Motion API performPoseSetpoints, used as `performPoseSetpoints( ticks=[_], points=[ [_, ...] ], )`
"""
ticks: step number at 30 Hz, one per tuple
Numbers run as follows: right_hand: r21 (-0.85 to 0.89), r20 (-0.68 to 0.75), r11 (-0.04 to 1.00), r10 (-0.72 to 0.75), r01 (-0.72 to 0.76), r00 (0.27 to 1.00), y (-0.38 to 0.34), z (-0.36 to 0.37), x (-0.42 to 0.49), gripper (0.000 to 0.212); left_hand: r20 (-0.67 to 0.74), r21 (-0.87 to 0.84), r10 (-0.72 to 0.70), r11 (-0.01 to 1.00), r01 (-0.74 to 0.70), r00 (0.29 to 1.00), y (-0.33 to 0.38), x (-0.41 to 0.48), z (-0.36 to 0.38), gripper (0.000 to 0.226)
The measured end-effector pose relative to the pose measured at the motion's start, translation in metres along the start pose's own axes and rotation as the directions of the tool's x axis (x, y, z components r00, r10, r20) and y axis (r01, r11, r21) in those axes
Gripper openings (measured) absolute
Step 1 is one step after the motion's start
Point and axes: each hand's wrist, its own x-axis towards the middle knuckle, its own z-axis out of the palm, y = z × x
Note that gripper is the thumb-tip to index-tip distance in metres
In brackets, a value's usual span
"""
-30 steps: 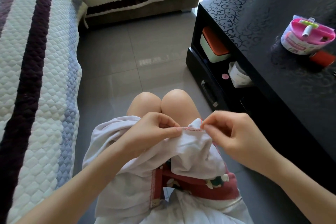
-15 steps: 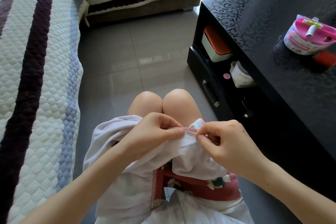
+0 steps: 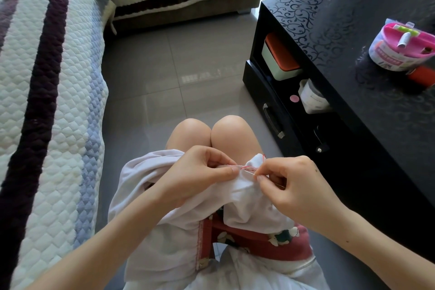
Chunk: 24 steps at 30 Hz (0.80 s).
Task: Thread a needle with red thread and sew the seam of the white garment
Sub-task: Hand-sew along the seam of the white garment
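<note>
You held the white garment (image 3: 249, 198) bunched over your lap, your left hand (image 3: 197, 174) pinching the seam edge, likely to hold the fabric taut for the stitch. Your right hand (image 3: 294, 186) pinched the needle (image 3: 250, 172) just beside it, tip pointed toward the left thumb, under the red thread (image 3: 244, 167) stitches. The pink sewing kit (image 3: 400, 47) sat well apart on the black tabletop (image 3: 353, 42).
</note>
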Motion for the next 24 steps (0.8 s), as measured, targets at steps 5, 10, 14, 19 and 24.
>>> performPoseSetpoints(
  ticks=[5,10,14,19,24],
  points=[
    [0.003,-0.002,1.0,0.004,-0.004,1.0,-0.001,0.0001,0.0002,0.017,0.004,0.002,0.01,1.0,-0.01,1.0,0.0013,-0.0011,0.0005,0.012],
    [0.003,0.013,1.0,0.018,-0.018,1.0,-0.0016,0.0016,0.001,0.017,0.003,0.027,0.014,1.0,-0.014,1.0,0.003,-0.0034,0.0004,0.011],
    [-0.015,0.02,1.0,0.024,-0.024,1.0,-0.0023,0.0024,0.0011,0.017,-0.002,0.073,0.031,0.997,-0.031,1.0,0.0036,-0.0045,0.0006,0.01],
    [-0.047,0.046,0.999,0.005,-0.003,0.999,-0.0059,0.0035,0.0019,0.015,0.007,0.128,0.076,0.989,-0.076,0.997,0.0042,-0.0045,0.0011,0.008],
    [-0.093,0.072,0.996,-0.008,0.015,0.997,-0.0087,0.0056,0.0053,0.016,-0.006,0.24,0.182,0.955,-0.175,0.983,0.0033,-0.0044,0.0026,0.007]
  ],
)
